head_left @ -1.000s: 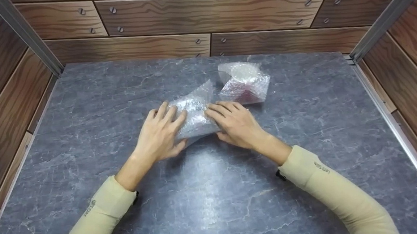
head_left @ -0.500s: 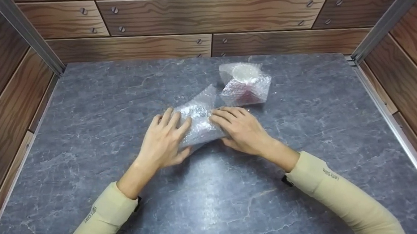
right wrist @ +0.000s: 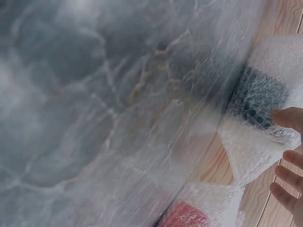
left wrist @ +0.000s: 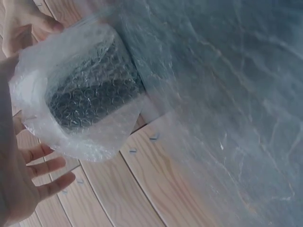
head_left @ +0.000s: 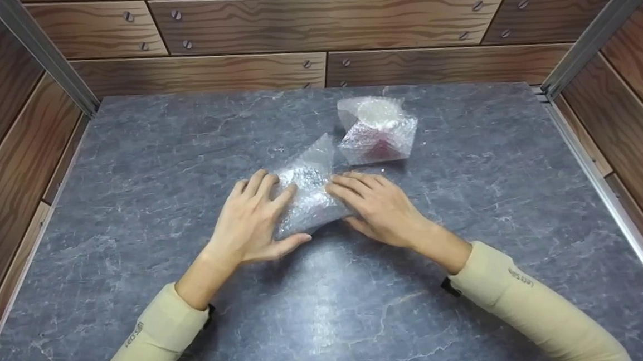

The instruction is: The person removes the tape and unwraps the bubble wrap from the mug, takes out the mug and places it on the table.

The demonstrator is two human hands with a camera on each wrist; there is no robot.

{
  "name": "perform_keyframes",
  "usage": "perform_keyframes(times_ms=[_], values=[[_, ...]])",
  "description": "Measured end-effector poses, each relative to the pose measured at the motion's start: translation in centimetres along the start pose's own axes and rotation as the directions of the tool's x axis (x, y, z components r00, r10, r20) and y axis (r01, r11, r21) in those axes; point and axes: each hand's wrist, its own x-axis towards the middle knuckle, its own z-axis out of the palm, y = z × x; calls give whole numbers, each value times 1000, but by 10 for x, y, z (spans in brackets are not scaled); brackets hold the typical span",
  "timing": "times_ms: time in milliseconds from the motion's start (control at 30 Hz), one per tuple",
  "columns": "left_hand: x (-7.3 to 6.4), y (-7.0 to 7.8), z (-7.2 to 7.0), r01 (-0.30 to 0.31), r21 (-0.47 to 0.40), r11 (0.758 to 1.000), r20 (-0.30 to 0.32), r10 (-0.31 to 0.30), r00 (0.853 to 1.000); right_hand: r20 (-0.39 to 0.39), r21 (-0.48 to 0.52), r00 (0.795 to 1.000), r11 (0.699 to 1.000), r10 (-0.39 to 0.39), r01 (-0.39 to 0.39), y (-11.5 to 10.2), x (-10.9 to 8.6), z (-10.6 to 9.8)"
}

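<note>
A bubble-wrapped package lies between both hands in the head view, a loose corner of wrap pointing away. In the left wrist view a dark object shows through the bubbles. My left hand is at its left side, fingers extended over the wrap and thumb stretched out along the near edge. My right hand touches the right side with nearly straight fingers, its thumb low at the near side. In the right wrist view that thumb is against the wrap and the other fingers are spread.
A second bubble-wrapped package, with a pale round top and something red inside, stands just behind and to the right. The grey marbled table ends at a wood-patterned back wall. Metal posts stand at the far corners.
The package and both hands have come slightly nearer to me and to the right. My left thumb has stretched out from the package's near edge. The second package stays put.
</note>
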Motion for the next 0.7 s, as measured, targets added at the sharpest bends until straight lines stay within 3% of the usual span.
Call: perform_keyframes(times_ms=[133, 333, 500, 700], values=[[2, -4, 0, -1, -52, 999, -30, 0, 1000, -16, 1, 1000, 1000, 8, -8, -3, -2, -2], [5, -14, 3, -35, -64, 997, -68, 30, 997, -64, 5, 998, 1000, 21, -20, -8, -3, -2], [7, -24, 7, -38, -99, 994, -52, 33, 998, -86, -14, 996, 1000, 26, -27, -11, -4, -2], [4, -30, 13, -50, -141, 989, -21, 47, 999, -81, -114, 996, 993, -22, 13, -12, -5, 2]])
